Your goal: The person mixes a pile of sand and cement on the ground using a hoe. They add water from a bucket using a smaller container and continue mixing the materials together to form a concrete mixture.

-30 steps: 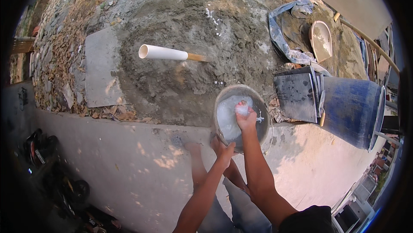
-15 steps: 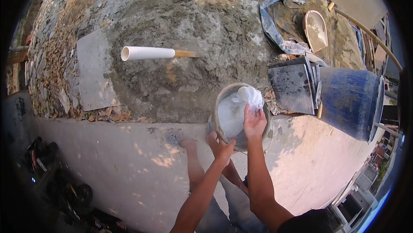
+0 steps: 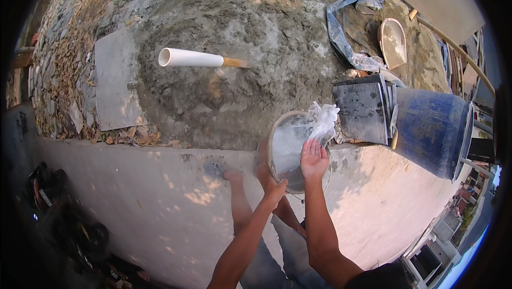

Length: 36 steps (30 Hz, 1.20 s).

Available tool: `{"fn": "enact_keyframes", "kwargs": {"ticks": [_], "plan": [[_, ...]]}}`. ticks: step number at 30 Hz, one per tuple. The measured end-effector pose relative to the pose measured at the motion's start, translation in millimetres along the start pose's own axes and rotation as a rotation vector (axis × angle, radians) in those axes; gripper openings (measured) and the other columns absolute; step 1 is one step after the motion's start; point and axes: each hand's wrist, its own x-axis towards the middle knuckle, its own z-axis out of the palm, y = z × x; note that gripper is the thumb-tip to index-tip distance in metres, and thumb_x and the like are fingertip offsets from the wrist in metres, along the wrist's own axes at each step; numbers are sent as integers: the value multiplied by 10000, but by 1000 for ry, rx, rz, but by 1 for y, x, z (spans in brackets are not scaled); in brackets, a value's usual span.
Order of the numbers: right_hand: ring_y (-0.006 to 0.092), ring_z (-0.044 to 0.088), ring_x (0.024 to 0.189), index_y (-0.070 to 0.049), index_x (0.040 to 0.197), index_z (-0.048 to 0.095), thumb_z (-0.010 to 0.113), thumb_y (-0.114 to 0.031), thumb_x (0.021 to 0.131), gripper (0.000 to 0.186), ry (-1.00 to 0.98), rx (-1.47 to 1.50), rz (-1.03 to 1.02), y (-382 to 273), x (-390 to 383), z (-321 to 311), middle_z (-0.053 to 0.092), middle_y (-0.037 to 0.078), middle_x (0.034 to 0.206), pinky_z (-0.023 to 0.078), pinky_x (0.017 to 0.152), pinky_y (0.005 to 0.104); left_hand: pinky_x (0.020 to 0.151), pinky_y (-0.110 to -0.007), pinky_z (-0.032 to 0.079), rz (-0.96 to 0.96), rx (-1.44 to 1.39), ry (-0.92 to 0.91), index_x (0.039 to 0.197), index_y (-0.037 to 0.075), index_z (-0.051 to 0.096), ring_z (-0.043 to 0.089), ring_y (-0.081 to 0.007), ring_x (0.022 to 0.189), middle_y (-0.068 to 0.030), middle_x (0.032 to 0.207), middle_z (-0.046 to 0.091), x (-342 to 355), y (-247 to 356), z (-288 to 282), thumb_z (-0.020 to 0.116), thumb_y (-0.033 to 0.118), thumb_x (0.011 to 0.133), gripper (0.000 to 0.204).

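Mortar heap (image 3: 224,70), right hand (image 3: 313,160) now flinging water (image 3: 324,118)

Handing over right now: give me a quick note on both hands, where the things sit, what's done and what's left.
Left hand grips the rim of the tilted bucket.
Right hand is open inside it, splashing water out over the far rim.
The bucket sits at the edge of the mortar pile, beside the blue barrel.
Water remains in the bucket.
White-handled tool lies untouched on the pile.

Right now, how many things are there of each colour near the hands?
White pipe: 1
White splash of water: 1
Blue barrel: 1
Grey bucket: 1
Grey slab: 1
Dark tile stack: 1
Total: 6
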Motion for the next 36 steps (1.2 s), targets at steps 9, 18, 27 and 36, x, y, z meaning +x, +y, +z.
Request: {"fn": "enact_keyframes", "kwargs": {"ticks": [9,18,27,36], "plan": [[333,527,1267,-33,1305,538,503,-226,961,396,91,-565,212,80,48,-52,545,161,1354,438,1082,479,830,-499,618,-9,-286,-158,1565,122,68,505,-335,1255,-175,1447,371,3,-11,-50,565,17,904,833],[336,555,1199,-6,1269,530,482,-190,950,371,506,-745,223,214,20,-44,556,149,1325,447,1037,450,843,-515,616,125,-333,20,1524,111,169,552,-316,1215,-167,1436,401,-10,9,-149,545,11,913,724],[316,536,1233,61,1302,491,440,-240,977,446,-162,-585,258,315,-95,28,537,163,1342,486,1019,447,894,-507,576,133,-553,121,1463,70,281,598,-292,1191,-145,1385,511,-27,38,-265,486,38,950,553],[293,582,1153,-86,1111,626,410,-212,961,291,-14,-826,264,381,4,-36,610,96,1250,418,1033,494,839,-465,619,110,-569,80,1465,51,271,627,-314,1142,-169,1369,508,-26,54,-293,465,17,938,563]]}}
